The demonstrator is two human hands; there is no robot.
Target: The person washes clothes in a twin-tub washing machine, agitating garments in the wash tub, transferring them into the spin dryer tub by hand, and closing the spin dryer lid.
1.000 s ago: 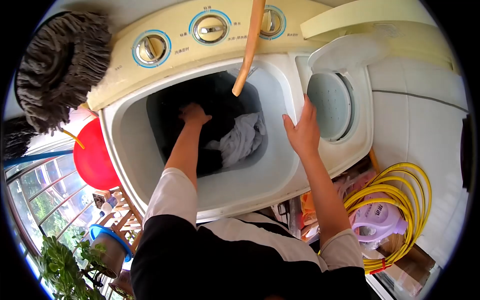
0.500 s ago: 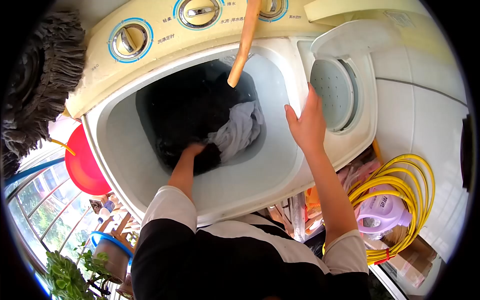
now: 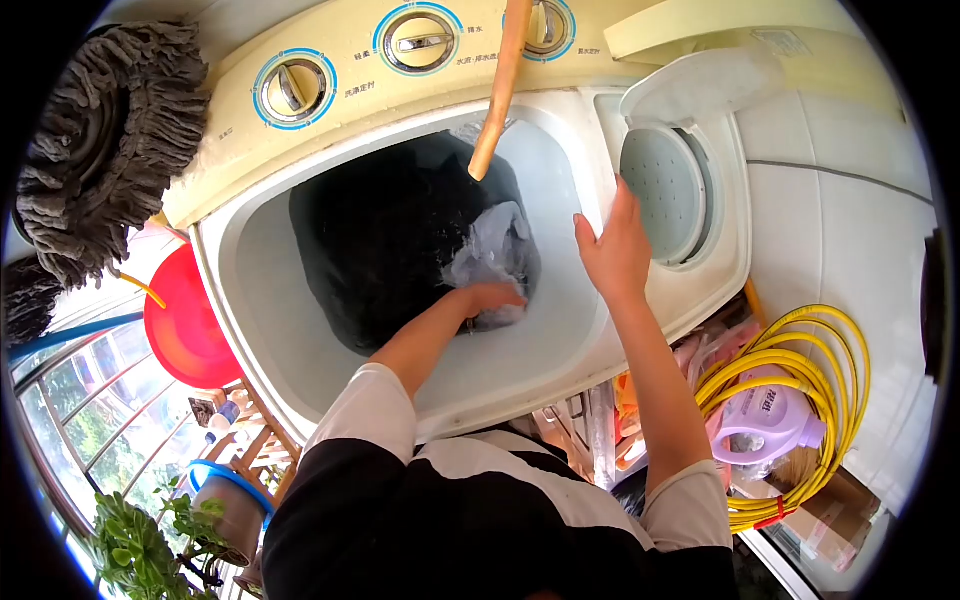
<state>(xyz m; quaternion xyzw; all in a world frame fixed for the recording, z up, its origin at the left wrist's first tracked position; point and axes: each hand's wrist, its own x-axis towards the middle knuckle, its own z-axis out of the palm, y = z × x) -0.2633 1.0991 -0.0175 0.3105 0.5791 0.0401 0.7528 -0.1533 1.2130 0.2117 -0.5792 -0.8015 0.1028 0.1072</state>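
In the wash tub point(image 3: 275, 260) of a twin-tub washing machine, dark laundry point(image 3: 385, 230) lies in dark water. A light grey cloth point(image 3: 497, 240), partly under water, is at the tub's right side. My left hand point(image 3: 490, 298) lies across the near part of this cloth, fingers stretched to the right; its fingertips are partly blurred by water. On the divider between the two tubs rests my right hand point(image 3: 615, 255), thumb and fingers apart, holding nothing loose. The round perforated spin-tub cover point(image 3: 660, 195) is just right of it.
A wooden stick point(image 3: 500, 95) hangs over the tub, before the control dials point(image 3: 418, 42). Left are a mop point(image 3: 110, 150), a red basin point(image 3: 190, 325) and potted plants point(image 3: 140, 545). Right are a yellow hose point(image 3: 850, 400) and a purple detergent bottle point(image 3: 765, 425).
My left hand has moved right, from the dark laundry onto the grey cloth, which now sits lower in the water. My right hand stays on the divider. The view has shifted slightly.
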